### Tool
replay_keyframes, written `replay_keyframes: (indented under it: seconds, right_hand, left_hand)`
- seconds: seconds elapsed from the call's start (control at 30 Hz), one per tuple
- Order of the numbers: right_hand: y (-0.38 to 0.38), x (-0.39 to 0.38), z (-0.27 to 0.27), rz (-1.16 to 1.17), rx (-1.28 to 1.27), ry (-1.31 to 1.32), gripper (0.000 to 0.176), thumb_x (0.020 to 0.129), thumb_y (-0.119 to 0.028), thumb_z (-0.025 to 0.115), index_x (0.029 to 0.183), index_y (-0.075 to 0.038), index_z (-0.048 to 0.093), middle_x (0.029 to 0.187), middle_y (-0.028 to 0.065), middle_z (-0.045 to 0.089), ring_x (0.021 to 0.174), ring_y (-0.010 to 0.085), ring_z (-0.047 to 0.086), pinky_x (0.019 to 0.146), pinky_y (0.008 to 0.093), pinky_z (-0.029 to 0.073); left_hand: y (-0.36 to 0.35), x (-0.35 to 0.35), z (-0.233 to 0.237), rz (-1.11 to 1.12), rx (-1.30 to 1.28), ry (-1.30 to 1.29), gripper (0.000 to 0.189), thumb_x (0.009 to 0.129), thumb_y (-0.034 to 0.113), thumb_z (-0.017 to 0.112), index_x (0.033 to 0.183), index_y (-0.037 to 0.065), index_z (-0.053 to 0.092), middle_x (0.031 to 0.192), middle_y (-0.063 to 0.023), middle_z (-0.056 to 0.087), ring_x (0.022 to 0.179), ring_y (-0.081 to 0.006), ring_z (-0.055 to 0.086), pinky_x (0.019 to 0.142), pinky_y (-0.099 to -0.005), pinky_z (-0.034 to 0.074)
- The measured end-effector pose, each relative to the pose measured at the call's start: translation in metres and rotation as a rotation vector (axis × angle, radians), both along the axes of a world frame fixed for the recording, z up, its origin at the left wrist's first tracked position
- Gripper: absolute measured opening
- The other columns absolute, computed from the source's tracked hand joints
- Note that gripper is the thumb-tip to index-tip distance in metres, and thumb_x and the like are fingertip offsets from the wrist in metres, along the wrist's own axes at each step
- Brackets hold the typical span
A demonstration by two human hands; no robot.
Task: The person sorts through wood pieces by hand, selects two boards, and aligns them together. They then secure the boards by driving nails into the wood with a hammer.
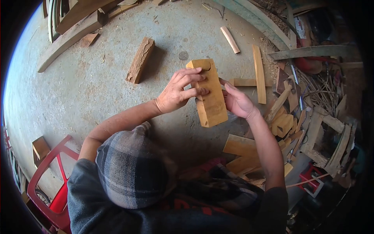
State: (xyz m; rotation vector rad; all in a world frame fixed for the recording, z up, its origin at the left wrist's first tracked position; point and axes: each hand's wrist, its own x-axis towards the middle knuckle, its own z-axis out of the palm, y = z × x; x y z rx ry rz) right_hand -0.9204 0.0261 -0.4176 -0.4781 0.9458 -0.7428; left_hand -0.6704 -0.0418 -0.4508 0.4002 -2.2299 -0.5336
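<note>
A yellowish rectangular wooden block (212, 93) is held up at a tilt between my hands, above the concrete floor. My left hand (177, 90) grips its left side, with several fingers spread across the broad face; the thumb is hidden. On the opposite side, my right hand (238, 102) holds the block by its right edge, palm partly showing and some fingertips concealed behind the wood. A dark curved mark shows near the block's upper end. Beyond my left hand, a rough-faced wooden block (140, 60) lies on the floor.
A pale strip of wood (230, 39) and a longer board (258, 74) lie ahead to the right. Wood offcuts (282, 124) are heaped at the right. A curved beam (72, 41) lies at upper left. A red chair (58, 183) stands at lower left. Plaid cloth (126, 167) fills the near foreground.
</note>
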Motion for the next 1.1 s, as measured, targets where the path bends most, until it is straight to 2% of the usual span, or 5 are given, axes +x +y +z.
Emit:
replay_keyframes:
  seconds: [0.2,0.3,0.43,0.87,1.1]
  right_hand:
    - [0.017,0.031,0.005,0.060,0.035,0.039,0.068,0.090,-0.027,0.065,0.143,-0.004,0.029,0.135,0.0077,0.047,0.125,0.0193,0.045,0.105,0.0381,0.035]
    - [0.019,0.034,-0.007,-0.015,0.003,0.052,0.068,0.090,-0.022,0.066,0.143,-0.003,0.029,0.135,0.0077,0.045,0.126,0.0192,0.043,0.106,0.0377,0.035]
    - [0.022,0.032,-0.018,-0.092,-0.034,0.105,0.063,0.091,-0.021,0.065,0.141,-0.003,0.031,0.135,0.0086,0.046,0.125,0.0195,0.044,0.105,0.0368,0.035]
    - [0.050,-0.025,-0.052,0.322,-0.180,0.901,0.066,0.090,-0.033,0.063,0.139,0.003,0.036,0.106,0.0156,0.066,0.094,0.0202,0.064,0.080,0.0329,0.052]
    - [0.127,-0.071,-0.026,0.372,-0.067,0.974,0.051,0.091,-0.024,0.063,0.132,0.001,0.045,0.098,0.0118,0.067,0.087,0.0160,0.064,0.076,0.0308,0.051]
  left_hand:
    - [0.010,-0.003,-0.024,0.135,0.018,0.121,0.042,0.069,-0.009,0.071,0.105,0.010,0.058,0.123,-0.0130,0.045,0.119,-0.0258,0.049,0.098,-0.0450,0.045]
    - [0.013,-0.005,-0.030,0.176,1.194,0.318,0.038,0.092,0.009,0.061,0.125,0.005,0.043,0.119,-0.0122,0.049,0.104,-0.0211,0.058,0.092,-0.0374,0.048]
    - [0.021,-0.003,-0.022,-0.114,1.784,0.257,0.057,0.096,0.033,0.055,0.138,0.000,0.034,0.110,-0.0138,0.056,0.103,-0.0227,0.059,0.090,-0.0383,0.049]
    - [0.011,-0.016,-0.033,0.412,0.837,-0.347,0.055,0.077,0.034,0.073,0.114,0.001,0.051,0.085,-0.0172,0.066,0.076,-0.0305,0.067,0.072,-0.0395,0.053]
    - [0.005,-0.039,-0.060,0.441,0.738,-0.510,0.059,0.080,0.037,0.069,0.123,0.004,0.045,0.110,-0.0198,0.057,0.099,-0.0348,0.059,0.086,-0.0436,0.048]
